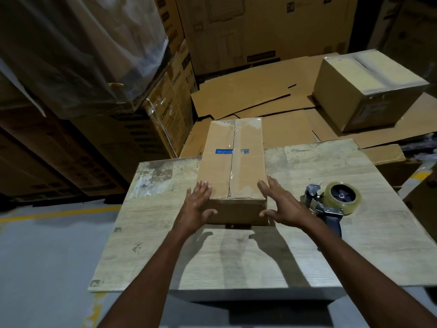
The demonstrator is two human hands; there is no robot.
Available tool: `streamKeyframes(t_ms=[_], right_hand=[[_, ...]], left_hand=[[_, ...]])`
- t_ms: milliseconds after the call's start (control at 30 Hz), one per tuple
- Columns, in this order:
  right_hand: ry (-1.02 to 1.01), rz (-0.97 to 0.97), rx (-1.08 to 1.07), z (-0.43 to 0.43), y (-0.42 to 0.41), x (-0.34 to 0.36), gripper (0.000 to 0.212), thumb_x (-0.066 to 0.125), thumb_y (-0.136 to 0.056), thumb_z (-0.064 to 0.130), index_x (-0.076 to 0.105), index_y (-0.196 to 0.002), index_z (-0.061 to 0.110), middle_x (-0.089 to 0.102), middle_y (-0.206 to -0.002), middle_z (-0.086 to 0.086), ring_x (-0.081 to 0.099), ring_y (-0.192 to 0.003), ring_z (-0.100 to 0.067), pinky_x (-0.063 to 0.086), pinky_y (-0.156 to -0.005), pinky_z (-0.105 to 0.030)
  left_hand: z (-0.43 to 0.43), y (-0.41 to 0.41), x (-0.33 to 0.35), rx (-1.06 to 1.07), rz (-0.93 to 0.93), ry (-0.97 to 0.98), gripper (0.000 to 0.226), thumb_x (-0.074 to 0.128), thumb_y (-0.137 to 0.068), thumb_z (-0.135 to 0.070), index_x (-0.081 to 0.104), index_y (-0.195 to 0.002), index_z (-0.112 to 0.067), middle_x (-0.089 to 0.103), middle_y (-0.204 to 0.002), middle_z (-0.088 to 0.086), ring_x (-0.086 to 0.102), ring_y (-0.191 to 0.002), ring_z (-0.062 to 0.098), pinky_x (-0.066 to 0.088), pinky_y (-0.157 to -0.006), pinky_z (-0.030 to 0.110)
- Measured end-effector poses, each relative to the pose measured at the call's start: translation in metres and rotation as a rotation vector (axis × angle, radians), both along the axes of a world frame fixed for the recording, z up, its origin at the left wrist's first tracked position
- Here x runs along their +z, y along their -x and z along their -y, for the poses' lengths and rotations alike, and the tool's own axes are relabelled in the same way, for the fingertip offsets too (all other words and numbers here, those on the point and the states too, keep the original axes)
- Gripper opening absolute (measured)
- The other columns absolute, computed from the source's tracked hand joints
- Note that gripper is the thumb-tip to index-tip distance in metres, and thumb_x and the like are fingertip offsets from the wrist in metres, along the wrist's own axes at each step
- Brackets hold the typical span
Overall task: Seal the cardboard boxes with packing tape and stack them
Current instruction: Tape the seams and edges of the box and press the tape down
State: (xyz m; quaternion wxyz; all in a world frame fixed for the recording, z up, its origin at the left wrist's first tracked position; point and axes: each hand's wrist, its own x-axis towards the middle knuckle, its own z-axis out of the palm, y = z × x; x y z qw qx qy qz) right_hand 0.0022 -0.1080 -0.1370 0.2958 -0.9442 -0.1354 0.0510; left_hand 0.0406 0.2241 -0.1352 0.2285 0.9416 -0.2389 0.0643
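Note:
A long brown cardboard box (234, 159) lies on the worn wooden table (307, 252), its top seam covered with clear tape and crossed by a blue label. My left hand (197, 207) is at the box's near left corner with straight fingers and its thumb against the front face. My right hand (281, 204) is spread at the near right corner, thumb touching the front face. A tape dispenser (335, 202) with a roll of clear tape lies on the table just right of my right hand. A second taped box (369, 88) sits at the far right on flattened cardboard.
Flattened cardboard sheets (260, 100) cover the floor behind the table. Tall stacked cartons (170, 95) and a plastic-wrapped pallet load (78, 43) stand at the left and back. Grey floor with a yellow line (59, 213) lies to the left.

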Motion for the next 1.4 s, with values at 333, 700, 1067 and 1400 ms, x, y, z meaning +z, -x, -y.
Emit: streamKeyframes(t_ms=[333, 700, 1067, 1400], right_hand=[[0.294, 0.401, -0.034, -0.081, -0.009, -0.003, 0.075, 0.057, -0.100, 0.052, 0.036, -0.157, 0.007, 0.027, -0.166, -0.018, 0.019, -0.156, -0.031, 0.009, -0.126, -0.046], [0.190, 0.349, 0.045, -0.071, -0.020, -0.002, 0.063, 0.073, -0.095, 0.030, 0.051, -0.151, 0.010, 0.045, -0.158, -0.011, 0.038, -0.150, -0.029, 0.016, -0.123, -0.038], [0.143, 0.312, 0.092, -0.065, -0.022, 0.001, 0.065, 0.069, -0.098, 0.024, 0.041, -0.156, 0.012, 0.033, -0.164, -0.007, 0.024, -0.155, -0.021, 0.004, -0.123, -0.027], [0.158, 0.308, 0.076, -0.067, -0.019, 0.003, 0.065, 0.069, -0.098, 0.023, 0.040, -0.156, 0.013, 0.031, -0.165, -0.006, 0.023, -0.156, -0.021, 0.002, -0.123, -0.026]], left_hand=[[-0.004, 0.017, 0.014, 0.442, -0.084, 0.221, 0.123, 0.076, -0.064, -0.079, 0.037, -0.157, -0.008, 0.045, -0.157, 0.010, 0.040, -0.146, 0.025, 0.038, -0.119, 0.043], [-0.002, 0.002, 0.018, 0.466, -0.248, 0.491, 0.074, 0.097, -0.061, -0.038, 0.072, -0.124, -0.007, 0.071, -0.086, -0.012, 0.062, -0.082, 0.004, 0.059, -0.083, 0.027], [-0.020, 0.003, 0.008, 0.443, -0.432, 0.839, 0.044, 0.073, -0.087, 0.009, 0.065, -0.129, 0.000, 0.069, -0.127, 0.015, 0.069, -0.102, -0.003, 0.055, -0.097, 0.025], [-0.001, 0.022, -0.002, 0.607, -0.203, 0.979, 0.016, 0.083, -0.082, -0.001, 0.080, -0.096, -0.006, 0.077, -0.084, -0.007, 0.075, -0.085, 0.007, 0.061, -0.087, 0.030]])
